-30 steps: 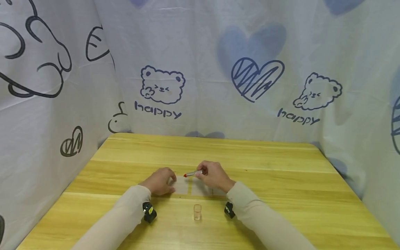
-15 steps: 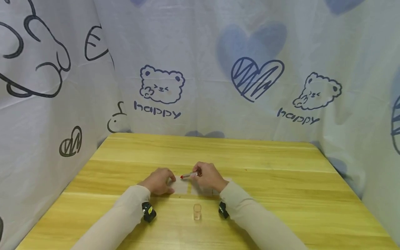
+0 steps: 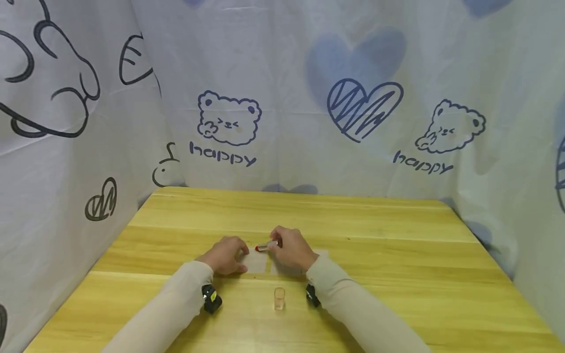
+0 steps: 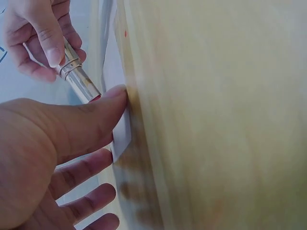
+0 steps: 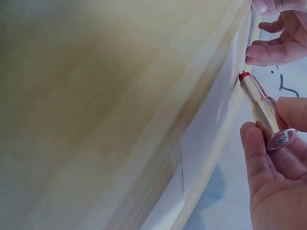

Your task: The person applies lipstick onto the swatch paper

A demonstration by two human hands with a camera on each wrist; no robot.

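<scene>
My right hand (image 3: 293,249) pinches a lipstick (image 3: 266,246) in a shiny, pale metallic tube, its red tip pointing left and down. In the right wrist view the red end of the lipstick (image 5: 254,91) is right at the surface of a white paper piece (image 5: 208,129). My left hand (image 3: 225,256) rests at the left end of the white paper (image 3: 256,264), fingers spread and lightly bent. The left wrist view has the left thumb (image 4: 96,115) over the paper's edge, with the lipstick's tip partly hidden behind it.
Another white paper piece (image 3: 282,267) lies to the right, partly under my right hand. A small clear cap (image 3: 279,298) stands on the wooden table (image 3: 375,299) nearer to me. White curtains (image 3: 291,122) with printed drawings surround the table.
My right hand has moved left with the lipstick, whose tip has shifted toward the left hand and then settled over the left paper. My left hand has stayed in place.
</scene>
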